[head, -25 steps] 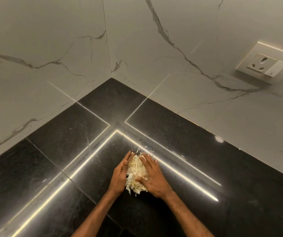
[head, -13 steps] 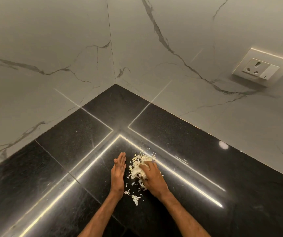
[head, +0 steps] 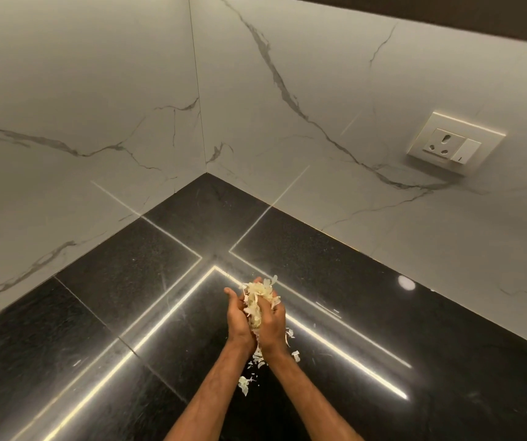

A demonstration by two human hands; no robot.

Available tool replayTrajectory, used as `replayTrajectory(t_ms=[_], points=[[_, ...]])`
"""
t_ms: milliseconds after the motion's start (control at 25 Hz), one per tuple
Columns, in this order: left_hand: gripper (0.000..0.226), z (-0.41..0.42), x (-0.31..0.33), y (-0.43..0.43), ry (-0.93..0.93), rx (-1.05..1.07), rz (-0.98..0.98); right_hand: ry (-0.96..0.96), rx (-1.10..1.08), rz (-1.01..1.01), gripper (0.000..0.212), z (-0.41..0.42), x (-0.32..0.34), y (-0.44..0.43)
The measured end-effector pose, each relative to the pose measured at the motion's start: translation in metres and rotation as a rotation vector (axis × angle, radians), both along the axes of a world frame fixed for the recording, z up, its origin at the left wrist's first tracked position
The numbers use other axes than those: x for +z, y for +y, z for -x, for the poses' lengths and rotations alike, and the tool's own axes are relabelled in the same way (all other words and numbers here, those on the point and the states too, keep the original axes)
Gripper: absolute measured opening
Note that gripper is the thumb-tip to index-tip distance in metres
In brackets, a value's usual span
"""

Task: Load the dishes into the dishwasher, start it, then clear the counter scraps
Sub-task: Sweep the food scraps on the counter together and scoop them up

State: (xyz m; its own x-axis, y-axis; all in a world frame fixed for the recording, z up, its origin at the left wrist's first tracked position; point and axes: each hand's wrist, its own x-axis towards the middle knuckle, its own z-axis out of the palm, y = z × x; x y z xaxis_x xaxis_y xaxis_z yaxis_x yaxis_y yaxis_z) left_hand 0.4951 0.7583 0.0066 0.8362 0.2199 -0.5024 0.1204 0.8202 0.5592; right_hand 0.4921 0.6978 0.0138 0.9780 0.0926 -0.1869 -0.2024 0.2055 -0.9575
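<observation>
A heap of pale yellow-white vegetable scraps (head: 256,300) is cupped between both my hands, lifted above the black counter (head: 122,313). My left hand (head: 238,319) curls round the heap from the left. My right hand (head: 273,323) presses in from the right with its fingers curled over the scraps. Several loose bits (head: 243,385) lie scattered on the counter below my wrists, and more loose bits (head: 291,334) show just right of my right hand.
White marble walls (head: 96,106) meet in a corner behind the counter. A wall socket with a switch (head: 453,144) is mounted at the right. Bright light strips reflect across the glossy counter surface.
My left hand closed back onto the pile, and both hands scooped the scraps up off the counter. Some bits fell and stayed on the surface.
</observation>
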Motion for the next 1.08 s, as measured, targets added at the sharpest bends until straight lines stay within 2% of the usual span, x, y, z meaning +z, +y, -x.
replayTrajectory(t_ms=[360,480,640,800,880,960,1080], points=[[0.047,0.014,0.008,-0.005,-0.015,-0.029,0.106,-0.12,-0.015,0.194,0.034,0.009,-0.004,0.003],[0.043,0.019,0.009,-0.004,0.069,-0.003,0.08,-0.177,0.042,0.245,0.036,0.011,-0.007,0.005],[0.031,0.014,0.005,-0.003,0.191,0.099,-0.023,-0.2,0.065,0.16,0.037,0.012,-0.011,0.004],[0.034,0.002,0.01,0.009,0.254,0.07,0.099,-0.246,-0.014,0.194,0.026,0.014,-0.015,-0.012],[0.031,-0.004,0.001,0.021,0.262,0.043,0.149,-0.284,-0.052,0.321,0.024,0.015,-0.023,-0.03],[0.047,-0.002,-0.007,0.034,0.202,0.048,0.217,-0.309,-0.046,0.535,0.024,0.018,-0.039,-0.054],[0.084,0.004,-0.014,0.055,0.181,0.071,0.225,-0.249,0.125,0.985,0.064,0.03,-0.068,-0.075]])
